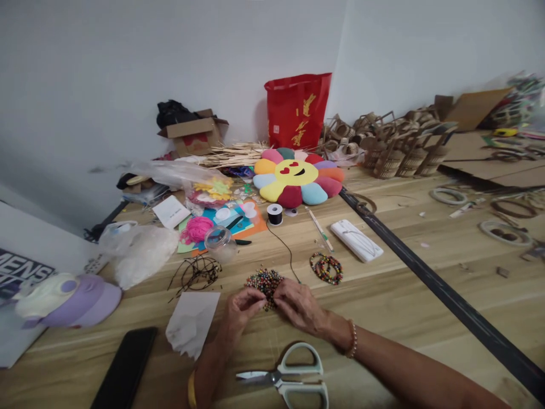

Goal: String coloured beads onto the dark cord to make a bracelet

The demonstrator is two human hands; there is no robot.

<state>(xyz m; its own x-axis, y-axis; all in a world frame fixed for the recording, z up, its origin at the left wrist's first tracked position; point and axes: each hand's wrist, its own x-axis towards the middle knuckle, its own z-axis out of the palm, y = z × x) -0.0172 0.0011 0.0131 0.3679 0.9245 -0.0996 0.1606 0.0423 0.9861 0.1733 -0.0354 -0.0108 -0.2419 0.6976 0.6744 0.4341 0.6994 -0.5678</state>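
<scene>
A small heap of multicoloured beads (264,282) lies on the wooden table between my two hands. At its lower left edge, my left hand (242,309) is closed in a pinch, thumb against fingertips; whatever is between them is too small to see. My right hand (300,305) rests against the heap's right side with its fingers curled together, and their tips are partly hidden among the beads. Black cord runs from a spool (275,215) down to just behind my right hand. Right of the heap lie beaded bracelets (326,268).
Nearest me are scissors (279,376), a black phone (124,369) and torn white paper (192,324). Black cords (196,276), a lidded jar (220,241) and pink yarn (197,229) lie left. A white power bank (356,241) sits right; a flower cushion (298,177) and red bag (298,111) stand behind.
</scene>
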